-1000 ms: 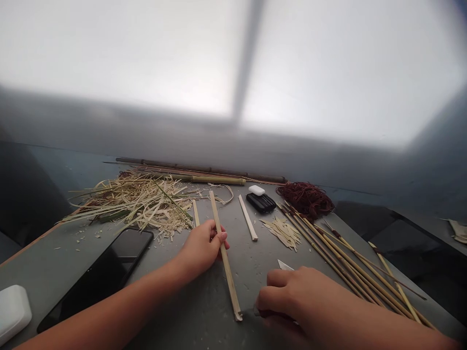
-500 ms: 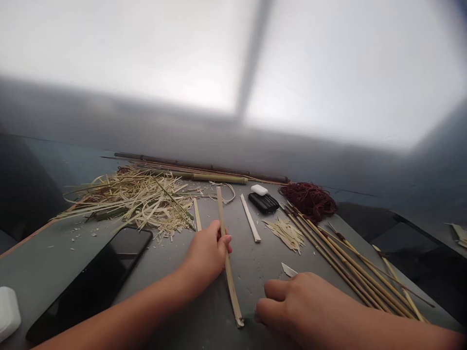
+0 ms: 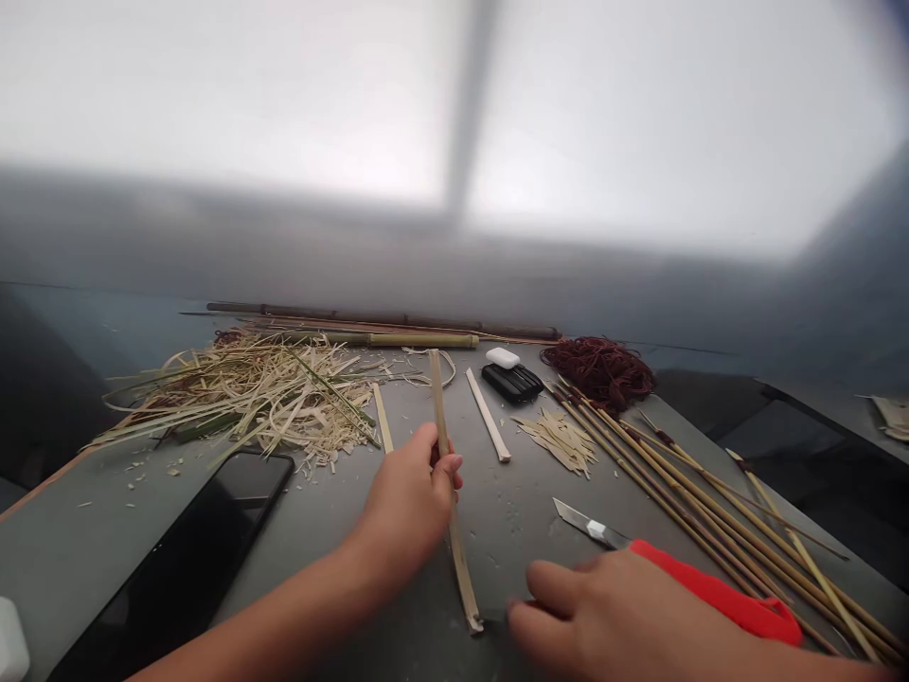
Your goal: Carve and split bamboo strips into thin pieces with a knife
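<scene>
My left hand (image 3: 416, 493) is closed around a narrow split bamboo strip (image 3: 463, 568), held lengthwise, its ragged near end pointing toward me. To the right, my right hand (image 3: 582, 606) hovers low over the table with loosely bent fingers, a gap showing between them; nothing is visible in it. Its fingertips are close to the strip's near end but apart from it. A utility knife with a red handle (image 3: 710, 587) and bare blade lies just beyond that hand, partly covered by the hand and forearm. Two shorter pale strips, one a folded-looking piece (image 3: 487, 417), rest farther up.
A heap of bamboo shavings (image 3: 284, 388) and a black phone (image 3: 185, 559) are on the left. Bamboo poles (image 3: 426, 340) lie along the back. A black case (image 3: 511, 383), dark red cord (image 3: 600, 369), small slivers (image 3: 561, 440) and thin bamboo sticks (image 3: 682, 493) are to the right.
The red-handled knife, earlier mostly hidden by my right hand, now shows beyond it. My left hand still grips the strip, slightly farther right in view. The whole view has shifted a little.
</scene>
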Tool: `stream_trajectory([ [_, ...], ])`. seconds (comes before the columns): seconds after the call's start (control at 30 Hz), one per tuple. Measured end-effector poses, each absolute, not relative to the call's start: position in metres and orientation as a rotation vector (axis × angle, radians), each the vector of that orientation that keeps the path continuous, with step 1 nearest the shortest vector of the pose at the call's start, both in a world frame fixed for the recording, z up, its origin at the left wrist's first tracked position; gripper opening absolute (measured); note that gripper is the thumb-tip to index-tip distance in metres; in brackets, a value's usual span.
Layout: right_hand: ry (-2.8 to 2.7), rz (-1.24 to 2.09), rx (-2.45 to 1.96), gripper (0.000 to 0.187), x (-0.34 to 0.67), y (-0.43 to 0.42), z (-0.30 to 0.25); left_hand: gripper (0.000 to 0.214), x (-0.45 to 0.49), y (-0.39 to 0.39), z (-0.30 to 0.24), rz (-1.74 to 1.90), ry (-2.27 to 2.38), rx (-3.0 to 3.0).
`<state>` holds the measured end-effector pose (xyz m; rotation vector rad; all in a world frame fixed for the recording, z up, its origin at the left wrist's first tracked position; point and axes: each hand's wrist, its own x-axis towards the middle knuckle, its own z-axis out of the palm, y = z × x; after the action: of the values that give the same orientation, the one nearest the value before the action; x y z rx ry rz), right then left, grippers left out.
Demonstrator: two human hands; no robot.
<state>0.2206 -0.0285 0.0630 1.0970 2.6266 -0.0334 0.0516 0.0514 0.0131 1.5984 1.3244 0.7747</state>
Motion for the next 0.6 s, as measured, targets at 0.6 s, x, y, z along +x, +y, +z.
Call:
stream_trajectory([
  [0.6, 2.858, -0.385, 1.468, 0.014, 0.238, -0.013, 0.068, 0.008, 0.035, 0.058, 0.025, 0.979, 1.14, 1.027],
])
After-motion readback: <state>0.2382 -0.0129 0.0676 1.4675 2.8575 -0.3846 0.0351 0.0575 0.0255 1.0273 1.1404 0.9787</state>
